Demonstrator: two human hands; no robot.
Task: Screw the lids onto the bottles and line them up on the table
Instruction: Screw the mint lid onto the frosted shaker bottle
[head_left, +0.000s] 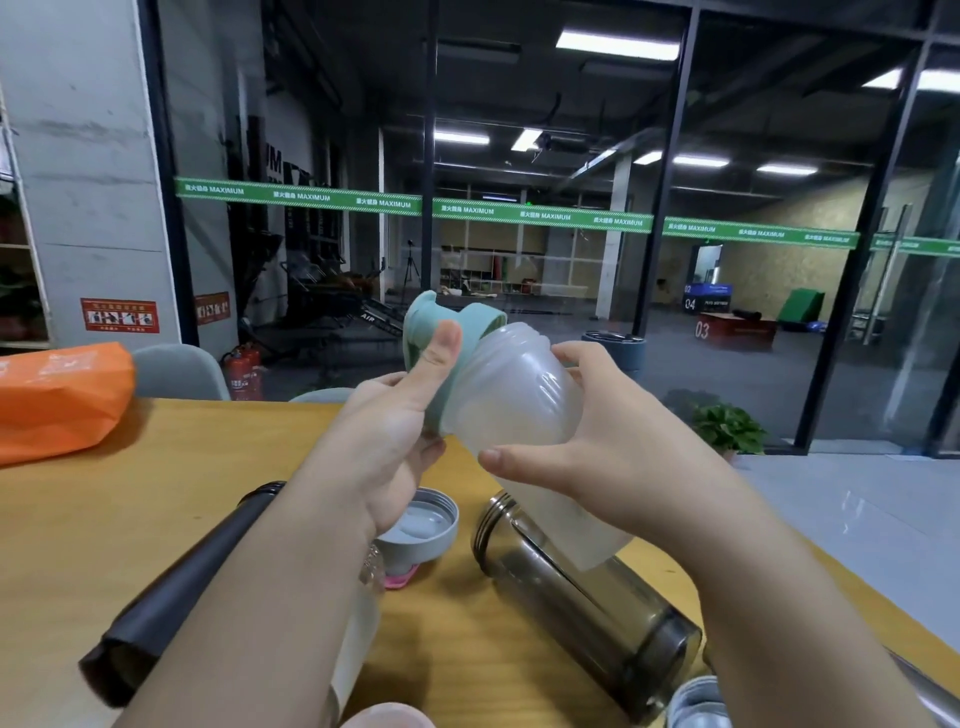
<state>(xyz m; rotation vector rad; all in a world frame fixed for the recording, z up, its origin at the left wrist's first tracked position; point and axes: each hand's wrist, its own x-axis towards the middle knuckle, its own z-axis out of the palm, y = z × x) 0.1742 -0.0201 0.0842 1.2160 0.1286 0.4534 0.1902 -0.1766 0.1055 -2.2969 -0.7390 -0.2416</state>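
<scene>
The frosted bottle (511, 395) is held up in the air above the worktop (130, 519), tilted so its threaded mouth points up and away, and the right hand (597, 457) wraps it around the middle, thumb on the near side and fingers (569, 353) curled over the far side near the neck, which looks like a steadying grip so the body cannot turn. The left hand (395, 431) grips the green lid (441, 338) with its thumb pressed across the top and the other fingers curled under the rim; the lid sits beside the mouth at an angle, touching the bottle's shoulder and not yet seated on the threads, so the step in hand is probably lining it up square before twisting. Below, lying on their sides, are a smoky dark bottle (587, 597) with an open metal neck and a black bottle (176, 587) at the left, both seemingly still waiting for lids. A grey lid (421, 525) rests upside down between them (a pink piece (400, 579) peeks out just beside it). A pale bottle (353, 644) is partly hidden under the left forearm. An orange bag (57, 400) sits at the far left edge
</scene>
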